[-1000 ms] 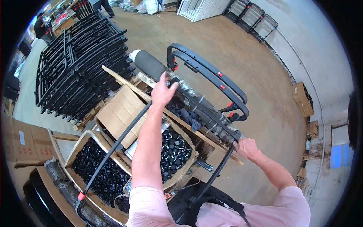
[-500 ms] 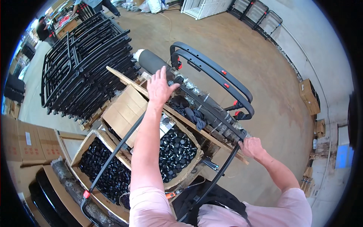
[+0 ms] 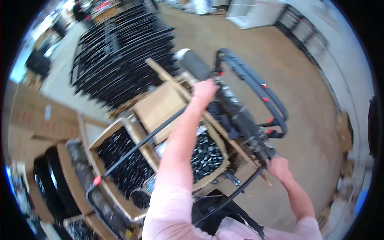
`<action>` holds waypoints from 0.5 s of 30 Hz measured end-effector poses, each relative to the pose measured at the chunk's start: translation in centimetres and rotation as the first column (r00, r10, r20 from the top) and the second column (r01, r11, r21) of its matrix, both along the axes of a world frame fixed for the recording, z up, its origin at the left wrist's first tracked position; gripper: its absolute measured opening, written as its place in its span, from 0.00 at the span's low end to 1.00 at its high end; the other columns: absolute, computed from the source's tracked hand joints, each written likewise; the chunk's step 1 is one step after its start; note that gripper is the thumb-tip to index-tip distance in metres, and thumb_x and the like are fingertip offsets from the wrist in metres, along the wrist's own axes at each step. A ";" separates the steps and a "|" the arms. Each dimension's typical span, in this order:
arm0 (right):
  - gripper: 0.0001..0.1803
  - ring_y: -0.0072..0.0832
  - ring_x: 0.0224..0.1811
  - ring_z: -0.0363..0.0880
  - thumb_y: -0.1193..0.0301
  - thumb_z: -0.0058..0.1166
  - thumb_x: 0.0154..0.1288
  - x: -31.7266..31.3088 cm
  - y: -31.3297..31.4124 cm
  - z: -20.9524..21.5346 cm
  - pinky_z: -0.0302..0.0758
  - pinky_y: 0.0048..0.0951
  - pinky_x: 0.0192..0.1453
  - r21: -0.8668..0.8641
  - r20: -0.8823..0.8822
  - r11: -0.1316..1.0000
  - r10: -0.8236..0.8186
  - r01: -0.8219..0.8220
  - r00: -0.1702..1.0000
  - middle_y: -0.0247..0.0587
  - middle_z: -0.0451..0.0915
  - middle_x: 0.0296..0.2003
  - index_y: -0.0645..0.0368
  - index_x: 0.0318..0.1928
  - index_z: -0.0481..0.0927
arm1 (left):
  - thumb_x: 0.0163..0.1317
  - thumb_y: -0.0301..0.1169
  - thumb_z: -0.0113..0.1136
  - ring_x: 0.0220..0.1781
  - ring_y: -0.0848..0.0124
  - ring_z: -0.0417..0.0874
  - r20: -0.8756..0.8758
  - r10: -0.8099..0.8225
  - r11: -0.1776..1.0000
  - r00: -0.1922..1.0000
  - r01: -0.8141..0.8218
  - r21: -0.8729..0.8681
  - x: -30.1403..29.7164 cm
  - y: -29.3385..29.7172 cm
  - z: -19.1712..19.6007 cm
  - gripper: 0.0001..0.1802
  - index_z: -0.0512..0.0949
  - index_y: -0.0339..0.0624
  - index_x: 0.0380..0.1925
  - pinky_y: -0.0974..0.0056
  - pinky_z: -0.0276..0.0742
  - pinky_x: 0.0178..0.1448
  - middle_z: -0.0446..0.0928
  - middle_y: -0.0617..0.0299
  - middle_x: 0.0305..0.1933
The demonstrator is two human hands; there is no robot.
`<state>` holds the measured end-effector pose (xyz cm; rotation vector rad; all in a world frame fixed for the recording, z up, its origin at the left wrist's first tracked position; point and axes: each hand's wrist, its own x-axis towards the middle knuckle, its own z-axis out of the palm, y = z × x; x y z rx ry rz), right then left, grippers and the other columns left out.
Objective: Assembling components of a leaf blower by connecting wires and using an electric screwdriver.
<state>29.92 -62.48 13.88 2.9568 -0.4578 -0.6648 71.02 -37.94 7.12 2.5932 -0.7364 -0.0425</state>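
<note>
A long, black, U-shaped metal tube frame (image 3: 156,132) spans the view in front of the person, one side bar rising from a small red fitting (image 3: 97,181) at the lower left, the other slanting up from the lower edge. The two hands are well apart on it: the left hand (image 3: 205,92) lies at the far left corner, its fingers too blurred to tell whether they wrap the tube, while the right hand (image 3: 279,166) is clamped round the right corner. The frame's far crossbar runs between them, above a long grey roll (image 3: 194,64) with a pale end. Just beyond that roll stands a dark, rounded double-tube frame (image 3: 256,86) with red fittings. Nearer, a pale wooden plank (image 3: 160,71) crosses diagonally under the left wrist, with a crumpled dark cloth (image 3: 222,120) between it and the roll. Below the frame's left bar sits an open cardboard bin (image 3: 116,195) filled with small shiny black parts (image 3: 120,160); a second open cardboard bin (image 3: 227,162), also holding black parts, shows between the left forearm and the right bar. A flat-topped brown cardboard box (image 3: 160,106) lies behind the bins, near a tall stack of black tubular frames (image 3: 124,56).
</note>
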 end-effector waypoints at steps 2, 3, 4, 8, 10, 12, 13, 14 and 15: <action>0.27 0.57 0.36 0.87 0.53 0.55 0.75 -1.6 -1.2 1.0 0.82 0.54 0.43 -0.008 0.031 1.000 -0.020 0.020 0.999 0.62 0.85 0.29 0.66 0.31 0.85 | 0.71 0.45 0.63 0.43 0.47 0.91 0.133 -0.184 0.983 0.974 0.186 0.002 0.0 -2.2 0.5 0.18 0.82 0.39 0.40 0.45 0.86 0.47 0.87 0.47 0.36; 0.27 0.58 0.36 0.87 0.53 0.55 0.75 -1.5 -1.2 0.2 0.81 0.55 0.43 0.010 0.105 1.000 0.015 -0.016 0.994 0.63 0.85 0.29 0.67 0.31 0.85 | 0.71 0.39 0.61 0.42 0.48 0.91 0.115 -0.225 0.973 0.968 0.217 0.077 1.5 -1.3 -0.3 0.14 0.82 0.39 0.39 0.45 0.86 0.46 0.88 0.47 0.37; 0.26 0.58 0.35 0.87 0.54 0.55 0.75 -2.0 -2.0 -0.3 0.81 0.55 0.42 -0.015 0.113 1.000 0.029 -0.027 0.993 0.63 0.84 0.28 0.67 0.31 0.85 | 0.69 0.34 0.59 0.44 0.50 0.91 0.149 -0.285 0.956 0.947 0.269 0.119 1.4 -2.5 0.1 0.10 0.83 0.39 0.37 0.46 0.86 0.48 0.88 0.47 0.37; 0.27 0.60 0.37 0.86 0.53 0.54 0.77 -2.0 -2.6 -1.0 0.81 0.57 0.45 -0.052 0.050 0.999 -0.009 0.012 0.999 0.64 0.85 0.31 0.67 0.32 0.86 | 0.73 0.34 0.54 0.55 0.54 0.90 0.092 -0.249 0.958 0.964 0.231 0.171 0.5 -2.3 0.9 0.13 0.87 0.44 0.42 0.49 0.84 0.58 0.89 0.51 0.47; 0.27 0.61 0.38 0.86 0.54 0.53 0.78 0.1 0.2 -1.4 0.80 0.58 0.45 0.025 0.026 0.997 0.069 -0.070 0.997 0.65 0.85 0.31 0.67 0.33 0.86 | 0.70 0.37 0.59 0.51 0.51 0.88 0.190 -0.029 0.998 0.981 0.019 0.055 -0.5 3.7 -0.6 0.14 0.80 0.39 0.46 0.48 0.81 0.55 0.86 0.47 0.45; 0.27 0.62 0.38 0.86 0.54 0.53 0.78 -1.0 -1.8 -0.7 0.80 0.59 0.45 -0.035 0.013 0.996 0.077 -0.076 0.997 0.67 0.85 0.32 0.68 0.34 0.85 | 0.69 0.43 0.62 0.53 0.51 0.86 0.171 0.070 0.995 0.983 -0.056 -0.085 -3.7 1.9 1.5 0.20 0.77 0.38 0.50 0.48 0.79 0.58 0.85 0.47 0.47; 0.27 0.63 0.39 0.85 0.55 0.52 0.78 -1.5 -3.2 -1.8 0.79 0.60 0.45 -0.018 0.026 0.994 0.110 -0.109 0.994 0.67 0.85 0.32 0.69 0.35 0.85 | 0.68 0.44 0.64 0.53 0.50 0.85 0.188 0.119 0.991 0.975 -0.106 -0.077 -5.5 2.6 2.2 0.21 0.77 0.39 0.50 0.48 0.78 0.58 0.84 0.48 0.47; 0.26 0.63 0.39 0.85 0.55 0.52 0.78 -1.6 -3.8 -2.5 0.79 0.61 0.45 -0.026 0.035 0.989 0.149 -0.148 0.988 0.67 0.84 0.32 0.69 0.35 0.85 | 0.66 0.46 0.66 0.54 0.50 0.84 0.199 0.175 0.983 0.964 -0.158 -0.098 -7.2 4.5 2.3 0.22 0.76 0.40 0.50 0.48 0.77 0.59 0.84 0.48 0.47; 0.26 0.64 0.39 0.85 0.55 0.53 0.78 -1.9 -4.9 -2.9 0.78 0.62 0.45 -0.048 0.044 0.984 0.173 -0.171 0.984 0.67 0.84 0.31 0.69 0.35 0.85 | 0.65 0.44 0.67 0.53 0.49 0.84 0.240 0.131 0.983 0.962 -0.096 -0.154 -9.0 7.2 2.2 0.22 0.76 0.41 0.50 0.48 0.77 0.58 0.84 0.49 0.47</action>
